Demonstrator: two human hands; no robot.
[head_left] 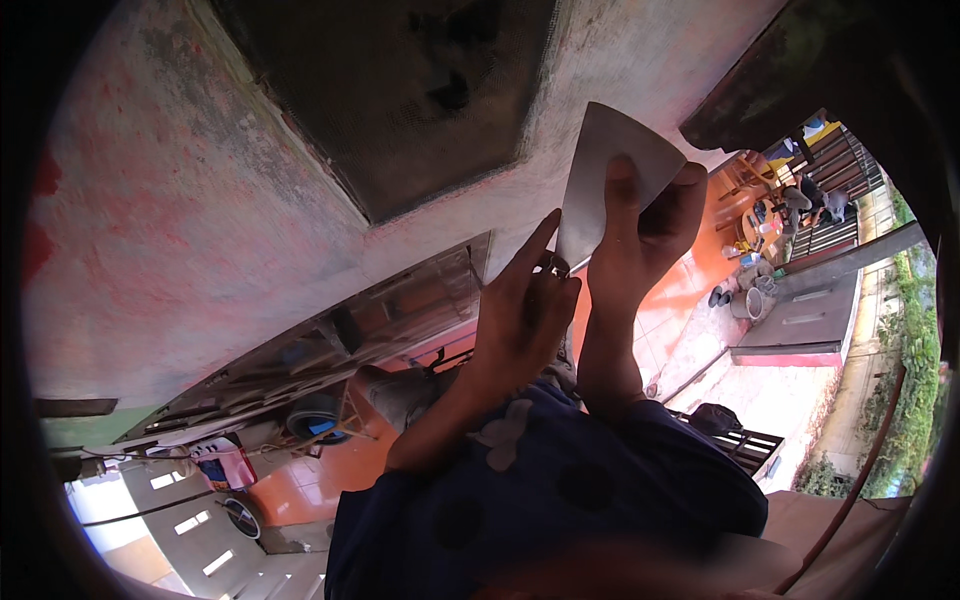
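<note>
Grey metal plate (588, 170) is jutting beyond the right hand (637, 240), whose grip is clenching it, while the left hand (518, 318) is sitting just left of that grip, its hold unclear, seemingly a positioning step, the next move needing steadiness.

Grey sheet (588, 175) in right fingers (622, 190) — left fingers (539, 238) alongside, blotchy wall (190, 230)
</note>
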